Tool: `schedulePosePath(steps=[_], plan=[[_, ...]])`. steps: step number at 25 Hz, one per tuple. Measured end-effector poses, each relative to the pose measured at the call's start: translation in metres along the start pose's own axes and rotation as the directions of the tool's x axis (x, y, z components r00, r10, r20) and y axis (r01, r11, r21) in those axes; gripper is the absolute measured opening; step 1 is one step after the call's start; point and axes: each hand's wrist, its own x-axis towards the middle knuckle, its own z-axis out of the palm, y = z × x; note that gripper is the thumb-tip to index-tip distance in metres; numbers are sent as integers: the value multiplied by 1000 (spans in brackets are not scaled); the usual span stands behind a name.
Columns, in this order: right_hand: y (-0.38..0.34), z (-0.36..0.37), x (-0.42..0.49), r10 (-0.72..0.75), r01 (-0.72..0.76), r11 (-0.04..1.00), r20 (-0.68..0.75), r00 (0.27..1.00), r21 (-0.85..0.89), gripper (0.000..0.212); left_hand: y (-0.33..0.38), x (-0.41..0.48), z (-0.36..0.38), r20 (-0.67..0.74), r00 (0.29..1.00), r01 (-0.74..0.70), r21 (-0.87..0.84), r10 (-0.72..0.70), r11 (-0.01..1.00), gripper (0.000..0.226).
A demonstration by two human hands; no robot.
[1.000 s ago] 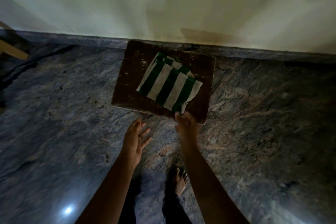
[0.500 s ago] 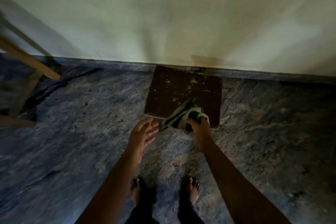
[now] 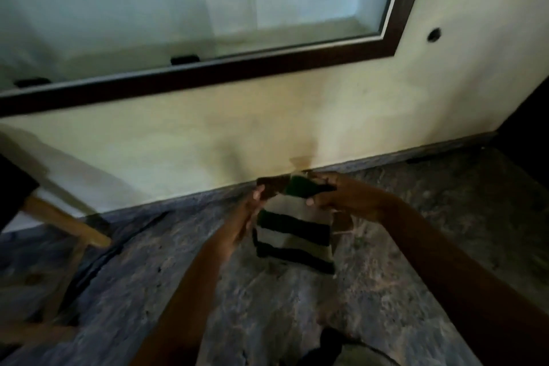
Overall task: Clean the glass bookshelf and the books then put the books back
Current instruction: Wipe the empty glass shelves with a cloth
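Glass bookshelf (image 3: pixel 178 9), set in the wall, well above and beyond the fingers (image 3: pixel 323 187); stone floor (image 3: pixel 416 217) beneath them; wooden chair (image 3: pixel 65 223) far to their left; green-and-white striped cloth (image 3: pixel 294 235) hanging just below them, top edge gripped by left hand (image 3: pixel 249 211) and right hand (image 3: pixel 341 199).

Mottled grey stone floor (image 3: pixel 416 246) w/ wooden frame (image 3: pixel 68 226) standing at L.
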Motion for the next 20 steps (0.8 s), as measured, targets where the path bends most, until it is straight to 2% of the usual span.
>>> schedulePosePath(steps=[1,3,5,7,9,10,12,15,16,18,20], plan=[[-9,2,3,-51,51,994,1,999,96,41,10,-1,-3,67,998,19,-35,-17,999,58],[-19,2,17,-97,116,963,-90,991,244,42,29,-3,-8,127,991,-34,-42,39,999,44],[-19,1,30,-65,175,866,-242,968,469,38,43,3,-10,60,986,-154,-29,155,988,47],[-10,3,43,-48,203,809,-282,958,551,40,58,8,-10,5,976,-218,-63,219,974,63],[-6,8,48,-79,196,905,-303,950,378,47,75,8,-8,-6,965,-260,-86,260,962,65],[-9,9,48,-123,221,936,-332,935,275,42,83,10,-9,-24,963,-270,-77,269,960,59],[-21,9,47,-227,300,945,-398,889,132,21,99,13,-13,-56,958,-282,-2,281,959,53],[-37,-2,47,-326,348,938,-375,868,-10,12,114,17,-22,-46,954,-293,89,298,952,74],[-40,-7,49,-361,354,931,-340,868,-85,23,117,19,-24,-27,944,-323,112,328,940,76],[-46,-17,53,-412,307,886,-288,864,-347,52,123,21,-25,4,905,-418,200,426,886,71],[-53,-25,55,-436,194,775,-287,853,-602,59,127,23,-24,11,840,-504,388,542,772,59]])
